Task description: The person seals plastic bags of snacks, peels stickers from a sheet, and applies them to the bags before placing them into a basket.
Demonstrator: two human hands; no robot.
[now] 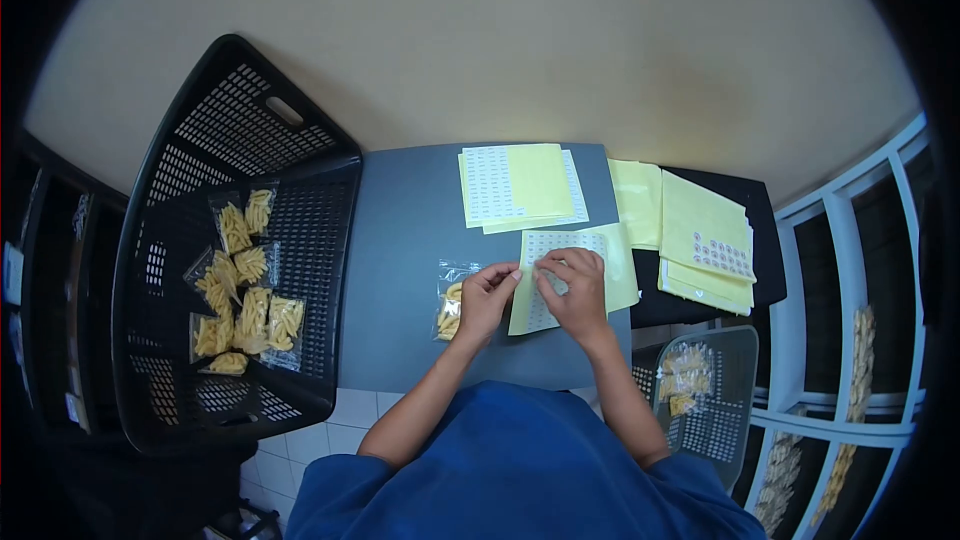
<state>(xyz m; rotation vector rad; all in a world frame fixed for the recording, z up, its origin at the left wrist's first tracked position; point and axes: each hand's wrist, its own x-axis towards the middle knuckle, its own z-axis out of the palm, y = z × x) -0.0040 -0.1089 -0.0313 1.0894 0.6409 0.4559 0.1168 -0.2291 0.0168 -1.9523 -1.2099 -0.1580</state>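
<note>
A yellow-backed sheet of small printed labels (540, 313) lies at the front right of the grey table. My left hand (486, 302) is closed, thumb and forefinger pinched at the sheet's left edge; what is between them is too small to tell. Over the labels, my right hand (577, 292) has its thumb and fingers drawn together in a pinch, and anything in it is hidden. A clear plastic packet of pale yellow, finger-shaped pieces (449, 312) lies just left of my left hand, partly covered by it.
More label sheets (490, 185) lie at the table's back (400, 240). Yellow sheets (700, 215) sit on a black surface to the right. A large black basket (325, 240) on the left holds several packets. A smaller basket (740, 380) with packets stands lower right, beside a pale rack (790, 320).
</note>
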